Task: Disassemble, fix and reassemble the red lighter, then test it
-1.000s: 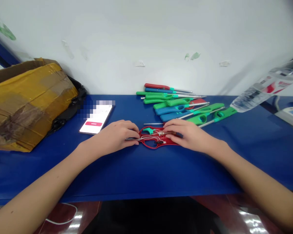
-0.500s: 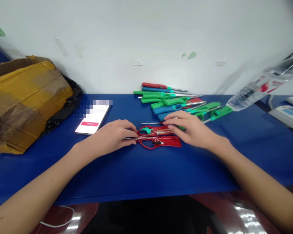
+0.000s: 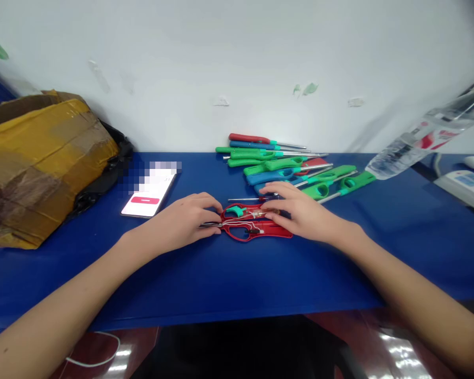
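A red lighter casing (image 3: 243, 237) lies opened in two halves on the blue table, with white wires and a teal trigger (image 3: 235, 211) inside. My left hand (image 3: 191, 218) pinches the metal nozzle at the casing's left end. Over the right part of the upper half is my right hand (image 3: 296, 210), its fingers bent and its thumb and fingertips at the brownish inner part; whether they grip it is too small to tell. A thin screwdriver (image 3: 245, 200) lies just behind the casing, its handle partly hidden by my right hand.
Several green, blue and red lighters (image 3: 276, 164) are piled behind my right hand. A phone (image 3: 148, 197) and a taped cardboard box (image 3: 47, 168) are at the left. A plastic bottle (image 3: 422, 137) leans at the right, near a white device (image 3: 466, 187). The blue table (image 3: 221, 289) ends at a wall.
My right hand has shifted slightly left and toward me, its fingertips now over the inner part of the upper half. My left hand has stayed in place.
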Demonstrator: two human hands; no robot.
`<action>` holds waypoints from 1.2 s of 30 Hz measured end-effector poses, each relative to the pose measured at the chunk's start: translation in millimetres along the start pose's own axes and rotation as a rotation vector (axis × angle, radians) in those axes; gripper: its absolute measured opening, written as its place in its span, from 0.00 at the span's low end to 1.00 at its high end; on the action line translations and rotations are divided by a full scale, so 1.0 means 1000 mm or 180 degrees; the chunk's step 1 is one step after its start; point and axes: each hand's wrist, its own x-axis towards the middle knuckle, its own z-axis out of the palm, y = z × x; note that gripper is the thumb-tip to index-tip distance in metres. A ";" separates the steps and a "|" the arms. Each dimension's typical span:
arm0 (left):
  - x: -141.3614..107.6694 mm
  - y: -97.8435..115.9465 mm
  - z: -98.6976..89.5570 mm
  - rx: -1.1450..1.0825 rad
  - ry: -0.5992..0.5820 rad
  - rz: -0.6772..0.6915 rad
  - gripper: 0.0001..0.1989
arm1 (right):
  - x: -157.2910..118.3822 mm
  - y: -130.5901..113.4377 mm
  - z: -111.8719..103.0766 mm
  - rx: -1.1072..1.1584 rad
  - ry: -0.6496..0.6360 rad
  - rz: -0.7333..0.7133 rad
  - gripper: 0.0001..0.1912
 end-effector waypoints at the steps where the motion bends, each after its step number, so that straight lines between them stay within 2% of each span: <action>1: 0.000 0.001 -0.001 -0.0001 -0.0021 -0.0015 0.11 | 0.000 0.000 0.001 0.0018 0.0007 0.0012 0.10; 8: 0.001 0.003 -0.001 0.0040 -0.0079 -0.0064 0.10 | 0.001 -0.001 0.002 0.0077 0.0121 0.0017 0.07; 16: -0.001 0.001 0.000 0.0038 -0.0103 -0.0087 0.11 | 0.000 0.001 0.004 -0.0007 0.0097 -0.0101 0.11; 20: -0.002 0.001 -0.005 -0.0065 -0.0138 -0.0166 0.11 | 0.000 0.001 0.003 -0.0077 0.0130 -0.0118 0.12; 27: -0.003 0.002 -0.018 -0.0052 -0.0395 -0.0398 0.05 | -0.001 0.003 0.001 -0.0053 0.0103 -0.0135 0.12; 36: -0.002 0.005 -0.019 0.0033 -0.0426 -0.0406 0.07 | -0.001 0.003 0.002 -0.0068 0.0089 -0.0149 0.13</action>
